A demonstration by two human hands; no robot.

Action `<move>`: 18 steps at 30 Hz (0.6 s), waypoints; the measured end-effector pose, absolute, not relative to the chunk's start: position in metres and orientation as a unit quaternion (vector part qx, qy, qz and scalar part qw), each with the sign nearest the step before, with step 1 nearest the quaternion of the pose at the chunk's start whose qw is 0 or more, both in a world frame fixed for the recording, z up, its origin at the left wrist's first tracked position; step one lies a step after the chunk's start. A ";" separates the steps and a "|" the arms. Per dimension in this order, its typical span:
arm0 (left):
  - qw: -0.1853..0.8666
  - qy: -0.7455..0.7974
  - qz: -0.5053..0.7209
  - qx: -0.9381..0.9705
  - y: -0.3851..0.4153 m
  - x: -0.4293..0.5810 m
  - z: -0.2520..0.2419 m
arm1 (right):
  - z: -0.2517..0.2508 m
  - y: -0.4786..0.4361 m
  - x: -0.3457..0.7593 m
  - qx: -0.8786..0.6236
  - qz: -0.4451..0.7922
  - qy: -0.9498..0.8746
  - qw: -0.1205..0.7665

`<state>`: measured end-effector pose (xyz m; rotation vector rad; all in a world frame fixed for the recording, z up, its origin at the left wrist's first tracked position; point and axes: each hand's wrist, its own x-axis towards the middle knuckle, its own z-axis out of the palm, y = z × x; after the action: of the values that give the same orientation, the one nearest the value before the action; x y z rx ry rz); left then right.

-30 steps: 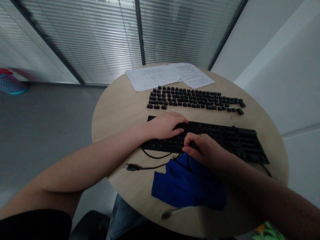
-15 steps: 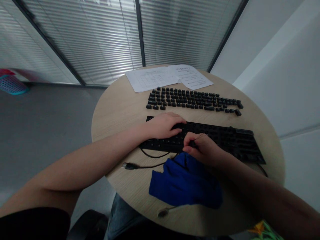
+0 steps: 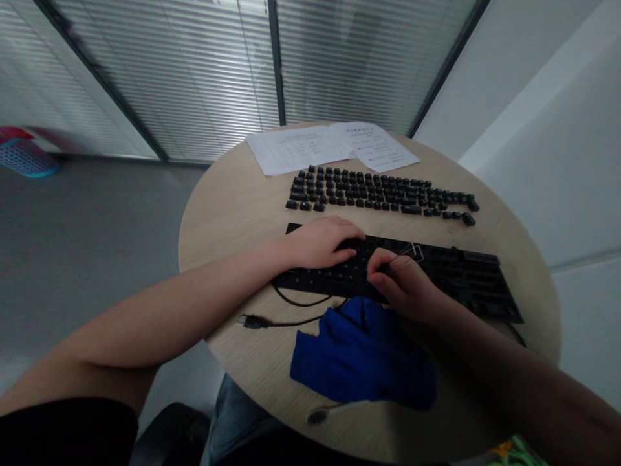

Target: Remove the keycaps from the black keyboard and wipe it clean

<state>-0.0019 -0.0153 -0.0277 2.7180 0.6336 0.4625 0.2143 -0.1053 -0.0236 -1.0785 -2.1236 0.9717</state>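
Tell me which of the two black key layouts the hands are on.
The nearer one: the keyboard base lies under the left hand and right hand, which pinches a wire puller. The farther rows are loose keycaps beside the papers, untouched.

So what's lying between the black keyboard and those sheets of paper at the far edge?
Rows of loose black keycaps, laid out on the table between the keyboard and the sheets of paper, seen in the head view.

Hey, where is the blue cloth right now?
Head view: the blue cloth lies on the table, between the keyboard and the near edge, beside the right hand.
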 end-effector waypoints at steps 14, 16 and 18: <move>0.150 0.230 0.148 0.950 -0.017 -0.001 -0.027 | -0.020 -0.111 0.208 -0.305 0.230 -0.894 0.235; 0.152 0.231 0.149 0.949 -0.017 0.000 -0.027 | -0.021 -0.110 0.209 -0.317 0.245 -0.883 0.243; 0.154 0.232 0.150 0.949 -0.017 -0.001 -0.026 | -0.023 -0.108 0.210 -0.326 0.257 -0.871 0.261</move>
<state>-0.0006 -0.0174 -0.0264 2.7190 0.6651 0.4308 0.2102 -0.1083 -0.0227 -0.8820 -2.3589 0.6958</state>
